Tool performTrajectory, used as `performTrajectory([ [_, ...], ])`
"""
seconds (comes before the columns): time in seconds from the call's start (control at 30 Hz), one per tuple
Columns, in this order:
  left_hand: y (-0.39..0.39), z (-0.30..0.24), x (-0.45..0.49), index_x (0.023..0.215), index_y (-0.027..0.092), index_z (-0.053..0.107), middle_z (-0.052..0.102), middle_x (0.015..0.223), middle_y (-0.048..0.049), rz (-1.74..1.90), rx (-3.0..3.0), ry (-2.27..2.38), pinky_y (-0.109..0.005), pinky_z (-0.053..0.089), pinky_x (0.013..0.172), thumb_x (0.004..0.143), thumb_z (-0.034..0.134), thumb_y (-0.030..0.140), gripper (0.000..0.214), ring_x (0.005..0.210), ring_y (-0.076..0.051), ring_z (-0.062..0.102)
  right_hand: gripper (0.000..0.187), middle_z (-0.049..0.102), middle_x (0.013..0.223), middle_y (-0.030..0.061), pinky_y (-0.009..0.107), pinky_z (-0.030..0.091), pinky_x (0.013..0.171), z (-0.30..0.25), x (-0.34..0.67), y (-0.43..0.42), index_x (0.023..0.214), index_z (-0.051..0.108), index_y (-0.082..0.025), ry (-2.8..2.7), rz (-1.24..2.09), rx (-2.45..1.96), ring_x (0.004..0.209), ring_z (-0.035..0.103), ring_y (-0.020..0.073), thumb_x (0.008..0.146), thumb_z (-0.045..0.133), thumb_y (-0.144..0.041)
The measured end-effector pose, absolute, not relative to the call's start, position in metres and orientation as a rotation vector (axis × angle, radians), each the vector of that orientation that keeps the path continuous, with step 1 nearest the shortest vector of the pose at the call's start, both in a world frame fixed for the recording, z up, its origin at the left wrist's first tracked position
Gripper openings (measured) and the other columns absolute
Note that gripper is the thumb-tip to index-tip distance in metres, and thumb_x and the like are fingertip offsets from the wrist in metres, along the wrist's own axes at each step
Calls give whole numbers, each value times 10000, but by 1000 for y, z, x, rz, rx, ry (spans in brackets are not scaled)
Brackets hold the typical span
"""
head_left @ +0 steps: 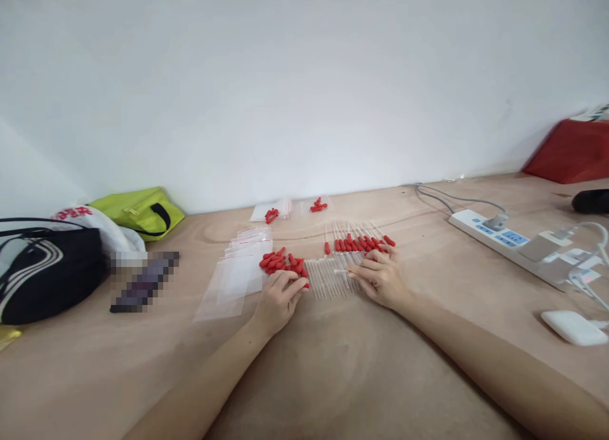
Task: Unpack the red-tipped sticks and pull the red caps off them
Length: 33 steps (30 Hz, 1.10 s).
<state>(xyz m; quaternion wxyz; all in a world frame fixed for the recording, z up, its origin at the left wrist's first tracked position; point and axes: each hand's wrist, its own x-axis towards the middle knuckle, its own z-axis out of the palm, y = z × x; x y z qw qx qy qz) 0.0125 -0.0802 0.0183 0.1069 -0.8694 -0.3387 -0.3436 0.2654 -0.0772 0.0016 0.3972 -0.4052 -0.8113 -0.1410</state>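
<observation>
My left hand (278,298) rests on the wooden table (333,364) with its fingers curled at the edge of a heap of loose red rubber caps (280,261); a cap seems pinched at the fingertips. My right hand (380,276) pinches a thin clear glass tube (341,271) over a spread of loose clear tubes (328,281). Behind the hands lies a row of tubes fitted with red caps (361,242). Several clear zip bags (235,272) lie in a stack left of the red heap.
Two small bags holding red caps (292,207) lie by the wall. A black bag (45,269), a white bag and a green pouch (140,210) sit at the left. A white power strip (514,243) with cables, a white charger (573,327) and a red box (573,149) are at the right.
</observation>
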Motion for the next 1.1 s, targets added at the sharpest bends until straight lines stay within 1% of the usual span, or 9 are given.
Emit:
performTrajectory([
  [0.1,-73,24,3,1046,196,571,544,817,-45,-1159,-2510,-1175,-275,463,704,860,409,214,247,775,-143,532,184,617,631,-13,338,231,809,5,260,-73,894,655,-245,-2006,-347,-1132,670,470,122,831,485,-277],
  [0.17,-60,32,-4,1071,181,564,538,859,-55,-1228,-2394,-1378,-282,465,726,851,388,202,282,806,-150,537,213,623,657,3,325,233,776,7,253,-71,925,651,-219,-1987,-348,-1201,672,475,123,835,458,-237],
  [0.3,-30,54,-12,936,154,629,542,801,-53,-1090,-2268,-1786,-293,464,716,771,422,184,266,764,-163,553,226,630,670,11,333,213,762,10,241,-65,915,654,-220,-1976,-365,-1284,703,490,137,809,455,-207],
  [0.4,-17,65,-6,905,168,612,587,785,-34,-876,-2338,-1978,-282,452,687,724,478,192,227,694,-152,560,212,626,650,10,344,207,756,10,233,-64,875,656,-221,-1991,-421,-1284,688,482,142,786,467,-187],
  [0.53,-19,66,7,820,189,563,635,816,-23,-625,-2374,-1968,-286,418,667,697,532,232,133,743,-176,572,164,607,630,25,355,207,753,7,228,-67,764,643,-188,-2066,-499,-1266,680,459,148,763,480,-170],
  [0.63,-25,63,12,745,199,551,646,796,-16,-462,-2398,-1923,-296,396,675,680,562,264,92,782,-196,575,163,593,629,29,366,204,761,6,226,-70,771,638,-186,-2103,-510,-1264,690,449,154,769,476,-188],
  [0.73,-27,63,12,698,202,550,645,762,-9,-463,-2410,-1953,-290,385,651,674,578,357,159,752,-194,573,178,590,652,33,377,203,773,6,225,-72,785,635,-185,-2134,-483,-1272,708,447,162,790,467,-245],
  [0.87,-26,69,11,629,192,552,627,680,-16,-562,-2393,-2120,-262,368,575,711,500,496,319,659,-170,563,224,584,687,40,392,197,786,8,224,-74,748,626,-179,-2174,-463,-1288,729,444,169,804,459,-318],
  [1.1,-27,82,11,637,188,595,634,684,-13,-593,-2316,-2233,-254,360,575,724,496,436,281,660,-167,564,345,575,723,46,394,195,783,7,225,-76,714,630,-174,-2187,-450,-1267,751,447,174,784,472,-473],
])
